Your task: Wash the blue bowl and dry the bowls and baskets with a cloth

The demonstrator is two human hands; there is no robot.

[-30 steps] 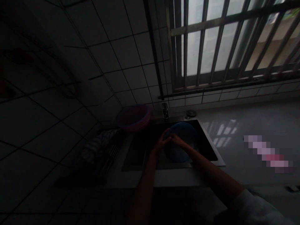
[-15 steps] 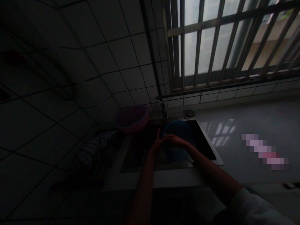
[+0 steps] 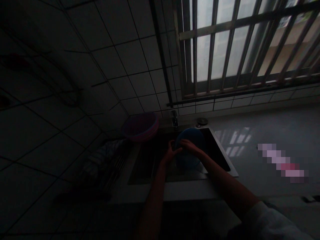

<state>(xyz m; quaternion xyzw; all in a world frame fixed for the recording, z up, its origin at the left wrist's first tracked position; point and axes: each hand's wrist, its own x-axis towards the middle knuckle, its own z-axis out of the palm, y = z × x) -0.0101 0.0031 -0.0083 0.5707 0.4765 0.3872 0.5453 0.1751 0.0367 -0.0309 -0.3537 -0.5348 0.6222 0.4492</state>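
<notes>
The scene is very dark. A round blue basin stands tilted in the steel sink below the tap. My left hand curls round the basin's left rim. My right hand lies against the inside of the basin beside it, fingers bent; whether it holds anything I cannot make out.
A pink-purple basin sits at the sink's back left corner. A striped cloth lies over a rack to the left. A small round object rests behind the sink. Pale counter stretches right under a barred window. Tiled walls enclose the left.
My left hand's fingers, raised half a second ago, have closed back onto the basin's rim. The basin has shifted slightly in the sink.
</notes>
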